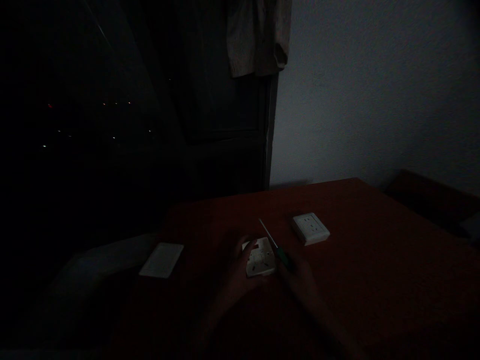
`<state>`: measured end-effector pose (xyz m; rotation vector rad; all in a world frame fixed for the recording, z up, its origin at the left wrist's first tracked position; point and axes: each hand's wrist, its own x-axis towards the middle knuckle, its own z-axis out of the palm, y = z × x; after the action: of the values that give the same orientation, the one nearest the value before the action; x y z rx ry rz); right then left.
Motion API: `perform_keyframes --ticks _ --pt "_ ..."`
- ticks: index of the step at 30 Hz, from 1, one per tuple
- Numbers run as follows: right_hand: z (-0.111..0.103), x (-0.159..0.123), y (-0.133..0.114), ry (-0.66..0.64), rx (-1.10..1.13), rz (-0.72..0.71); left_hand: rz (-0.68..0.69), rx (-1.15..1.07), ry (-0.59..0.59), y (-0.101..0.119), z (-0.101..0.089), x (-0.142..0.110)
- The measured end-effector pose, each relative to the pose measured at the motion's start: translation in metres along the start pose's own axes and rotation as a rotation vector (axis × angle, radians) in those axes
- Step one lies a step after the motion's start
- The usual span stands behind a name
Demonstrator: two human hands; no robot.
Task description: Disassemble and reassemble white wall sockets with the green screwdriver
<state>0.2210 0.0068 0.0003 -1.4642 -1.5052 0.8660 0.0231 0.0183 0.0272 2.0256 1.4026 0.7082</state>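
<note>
My left hand (pixel 243 272) is closed around the left side of a white socket back box (pixel 260 257), whose open inside faces up. In my right hand (pixel 298 277) is a screwdriver (pixel 282 256) with a green handle. Its thin metal shaft points up and to the left, the tip in the air beyond the box. Right of it on the table sits a white wall socket (pixel 311 228) with slots in its face. Off to the left lies a flat white cover plate (pixel 162 260).
The reddish-brown table (pixel 375 250) reaches back to a pale wall (pixel 367 90). A dark window (pixel 225 110) with a hanging curtain (pixel 258 37) stands behind on the left. Another dark piece of furniture (pixel 431 200) is at the right. The room is very dim.
</note>
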Motion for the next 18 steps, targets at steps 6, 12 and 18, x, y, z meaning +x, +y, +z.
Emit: perform_keyframes --ticks 6,12,18 --pt "-0.001 -0.001 -0.001 -0.005 0.001 0.006 0.007 0.095 0.043 -0.01 -0.026 -0.014" --pt "0.0 -0.002 -0.001 -0.007 0.003 0.013 -0.09 0.248 0.127 -0.033 -0.04 -0.029" --pt "0.001 -0.002 0.001 0.01 -0.013 0.015 -0.17 0.412 0.276 -0.052 -0.075 -0.035"
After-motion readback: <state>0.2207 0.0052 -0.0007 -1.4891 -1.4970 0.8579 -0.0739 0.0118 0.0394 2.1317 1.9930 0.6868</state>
